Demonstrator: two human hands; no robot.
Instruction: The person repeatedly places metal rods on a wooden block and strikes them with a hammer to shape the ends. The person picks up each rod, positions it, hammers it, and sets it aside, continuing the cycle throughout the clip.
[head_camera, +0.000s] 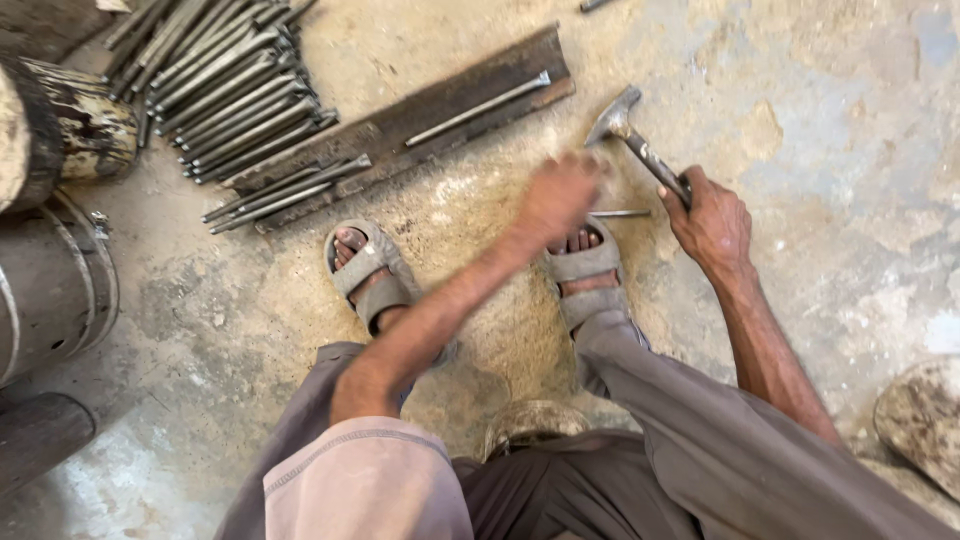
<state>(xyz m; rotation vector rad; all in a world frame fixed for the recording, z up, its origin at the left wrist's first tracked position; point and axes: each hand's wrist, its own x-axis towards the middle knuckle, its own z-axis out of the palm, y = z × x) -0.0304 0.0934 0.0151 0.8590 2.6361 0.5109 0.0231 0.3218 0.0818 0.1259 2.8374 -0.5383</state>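
One hammer, held by its handle in the closed right hand, head raised over the floor. One thin rod lies on the ground between the two hands, just beside the right sandal. Left hand is blurred; cannot tell whether its fingers pinch the rod. Two sandals, the left sandal apart. One flat bar carries one rod. A pile of rods, too many to count, lies at upper left.
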